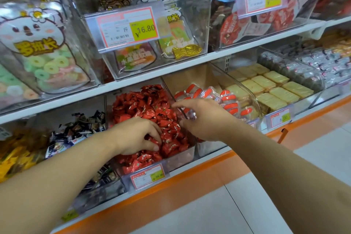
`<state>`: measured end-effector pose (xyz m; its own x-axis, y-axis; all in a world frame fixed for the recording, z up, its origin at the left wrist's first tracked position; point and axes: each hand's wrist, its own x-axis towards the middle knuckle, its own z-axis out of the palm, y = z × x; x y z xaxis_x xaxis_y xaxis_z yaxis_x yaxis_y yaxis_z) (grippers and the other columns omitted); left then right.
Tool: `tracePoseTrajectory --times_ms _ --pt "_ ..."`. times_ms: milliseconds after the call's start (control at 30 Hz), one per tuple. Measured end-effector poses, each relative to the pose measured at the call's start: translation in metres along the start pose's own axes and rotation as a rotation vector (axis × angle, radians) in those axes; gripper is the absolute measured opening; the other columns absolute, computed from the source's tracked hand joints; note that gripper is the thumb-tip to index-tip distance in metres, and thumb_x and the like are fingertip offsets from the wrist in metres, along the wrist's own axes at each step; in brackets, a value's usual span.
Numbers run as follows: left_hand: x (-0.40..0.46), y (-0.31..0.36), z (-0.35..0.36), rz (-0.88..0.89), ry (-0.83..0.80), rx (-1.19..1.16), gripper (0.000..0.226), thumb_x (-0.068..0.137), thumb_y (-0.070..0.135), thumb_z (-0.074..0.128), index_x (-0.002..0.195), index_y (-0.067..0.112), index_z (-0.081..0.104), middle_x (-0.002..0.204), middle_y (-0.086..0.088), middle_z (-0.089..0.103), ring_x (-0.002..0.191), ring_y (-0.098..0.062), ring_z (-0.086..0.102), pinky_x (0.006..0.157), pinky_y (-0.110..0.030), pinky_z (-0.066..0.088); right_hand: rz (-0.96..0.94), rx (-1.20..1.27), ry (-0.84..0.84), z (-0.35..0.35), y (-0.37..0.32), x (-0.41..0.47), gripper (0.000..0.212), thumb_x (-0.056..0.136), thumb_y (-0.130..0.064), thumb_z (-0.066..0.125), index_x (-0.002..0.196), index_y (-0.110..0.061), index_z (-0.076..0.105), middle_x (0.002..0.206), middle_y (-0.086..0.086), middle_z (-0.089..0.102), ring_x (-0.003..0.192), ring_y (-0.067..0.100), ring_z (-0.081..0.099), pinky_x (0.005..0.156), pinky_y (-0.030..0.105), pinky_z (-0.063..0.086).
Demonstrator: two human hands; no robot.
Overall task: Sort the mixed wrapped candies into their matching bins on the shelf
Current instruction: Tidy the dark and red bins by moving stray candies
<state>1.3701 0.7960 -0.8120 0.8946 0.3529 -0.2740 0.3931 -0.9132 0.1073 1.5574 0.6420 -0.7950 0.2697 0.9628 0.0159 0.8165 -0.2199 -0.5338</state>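
A clear bin (178,157) on the lower shelf is heaped with red wrapped candies (148,108). My left hand (136,135) is dug into the pile near the bin's front, fingers curled round a few red candies. My right hand (201,119) hovers over the divider between this bin and the bin of orange-and-white wrapped sweets (228,99) to the right, fingers spread and relaxed; whether the thumb pinches a piece is hidden. Left of the red bin sits a bin of dark blue and white wrapped candies (79,129).
Yellow wrapped candies (13,157) fill the far-left bin. Pale yellow biscuit packs (269,89) lie right of the orange-white sweets. The upper shelf (171,70) holds clear bins of bagged gummies with price tags (127,26). An orange shelf edge (190,178) runs along the front above the floor.
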Motion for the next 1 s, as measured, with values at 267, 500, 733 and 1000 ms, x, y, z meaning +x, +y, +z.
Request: tracePoseTrajectory --times_ms 267,500,733,1000 --pt "-0.014 -0.01 -0.017 -0.122 0.028 -0.026 0.025 0.086 0.049 0.078 0.111 0.045 0.076 0.136 0.024 0.062 0.13 -0.004 0.053 0.111 -0.025 0.037 0.018 0.012 -0.014 0.0 -0.001 -0.002 0.051 0.097 -0.04 0.066 0.143 -0.053 0.048 0.152 -0.012 0.051 0.138 0.024 0.047 0.117 0.055 0.036" --pt "-0.024 -0.014 -0.02 -0.155 0.066 -0.046 0.024 0.091 0.038 0.077 0.114 0.044 0.076 0.14 0.026 0.058 0.135 -0.002 0.049 0.11 -0.02 0.028 0.017 0.006 -0.011 0.0 -0.001 -0.001 0.051 0.097 -0.041 0.066 0.144 -0.051 0.048 0.15 -0.011 0.053 0.143 0.026 0.042 0.119 0.055 0.032" --pt "-0.016 0.0 -0.015 -0.102 0.198 -0.343 0.03 0.086 0.04 0.08 0.109 0.057 0.071 0.135 0.035 0.056 0.135 0.006 0.045 0.123 -0.036 0.029 0.027 -0.016 -0.004 -0.001 -0.005 -0.002 0.051 0.097 -0.038 0.067 0.144 -0.05 0.049 0.147 -0.01 0.055 0.14 0.024 0.043 0.119 0.052 0.033" --pt "0.021 0.031 0.018 0.026 0.014 0.037 0.059 0.09 0.063 0.062 0.146 0.046 0.049 0.15 0.019 0.037 0.136 -0.011 0.042 0.111 -0.042 0.038 0.011 -0.007 0.004 0.0 -0.003 0.0 0.051 0.097 -0.033 0.066 0.143 -0.048 0.05 0.149 -0.013 0.053 0.142 0.022 0.042 0.12 0.052 0.032"
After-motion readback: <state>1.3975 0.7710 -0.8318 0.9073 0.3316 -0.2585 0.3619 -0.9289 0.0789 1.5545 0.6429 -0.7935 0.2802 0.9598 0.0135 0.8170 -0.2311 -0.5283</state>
